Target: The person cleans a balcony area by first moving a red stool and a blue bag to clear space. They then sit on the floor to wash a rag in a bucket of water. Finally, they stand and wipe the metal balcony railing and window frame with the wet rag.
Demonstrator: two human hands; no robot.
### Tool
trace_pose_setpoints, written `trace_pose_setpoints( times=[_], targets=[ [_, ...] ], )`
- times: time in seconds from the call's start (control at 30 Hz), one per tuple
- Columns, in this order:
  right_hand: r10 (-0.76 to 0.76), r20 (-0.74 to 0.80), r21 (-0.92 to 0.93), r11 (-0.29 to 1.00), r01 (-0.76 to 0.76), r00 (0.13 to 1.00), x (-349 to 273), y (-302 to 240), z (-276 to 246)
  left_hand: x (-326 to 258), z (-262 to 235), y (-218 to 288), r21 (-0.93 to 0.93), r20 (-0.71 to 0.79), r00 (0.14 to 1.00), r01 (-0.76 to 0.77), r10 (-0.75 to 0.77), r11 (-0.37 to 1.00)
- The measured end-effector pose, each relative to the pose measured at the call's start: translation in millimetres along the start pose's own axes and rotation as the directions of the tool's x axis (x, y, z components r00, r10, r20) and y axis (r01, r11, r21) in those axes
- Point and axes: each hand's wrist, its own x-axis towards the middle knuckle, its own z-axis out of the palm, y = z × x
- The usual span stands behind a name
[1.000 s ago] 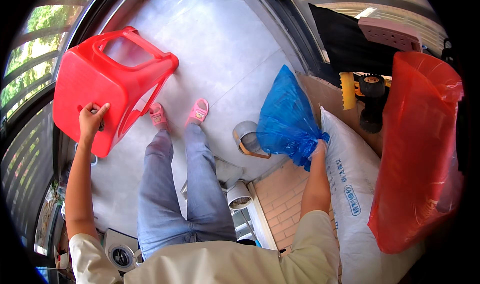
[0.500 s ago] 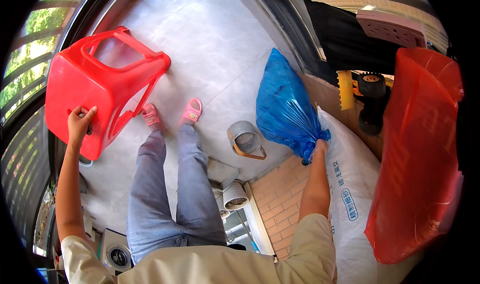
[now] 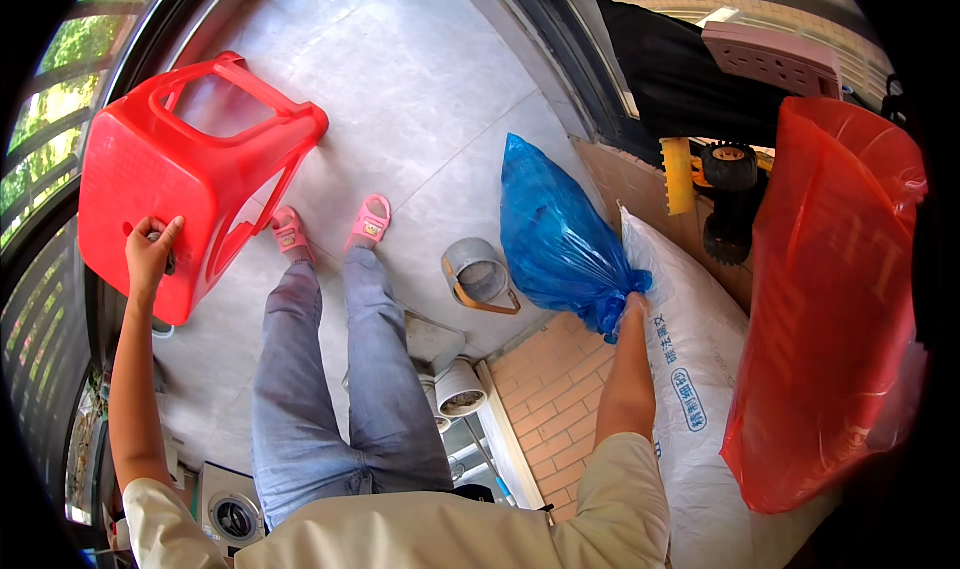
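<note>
The left hand point(image 3: 150, 254) has its grip closed on the seat edge of a red plastic stool point(image 3: 185, 174), held tipped on its side above the tiled floor point(image 3: 420, 99). The right hand point(image 3: 632, 307) has its grip closed on the knotted neck of a full blue bag point(image 3: 555, 234), which hangs beside a white woven sack point(image 3: 690, 369). A red bag point(image 3: 835, 299) stands just beyond the sack.
</note>
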Motion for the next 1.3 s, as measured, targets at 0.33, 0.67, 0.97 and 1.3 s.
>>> trace_pose_setpoints(
  times=[0.33,0.67,0.97,1.3],
  targets=[
    [-0.323,0.036,-0.222,0.920,0.322,0.946,-116.5,-92.3,115.9,3.8,2.0,17.1,-0.048,-0.039,0.999,-0.021,0.019,0.999],
    [-0.981,0.189,-0.109,0.033,0.993,0.054,-324.8,-175.4,117.5,-13.0,-2.2,-0.4,-0.267,-0.103,0.995,-0.033,0.005,0.963],
    [-0.828,0.538,0.358,0.056,0.932,-0.157,-689.4,-245.7,217.5,-55.8,-98.6,-142.6,-0.589,-0.159,0.824,0.363,-0.544,0.722],
    [-0.764,0.623,0.583,0.309,0.751,-0.168,-696.5,-267.9,260.3,-48.9,-107.1,-103.8,-0.791,0.316,0.921,0.389,-0.228,0.472]
  ],
)
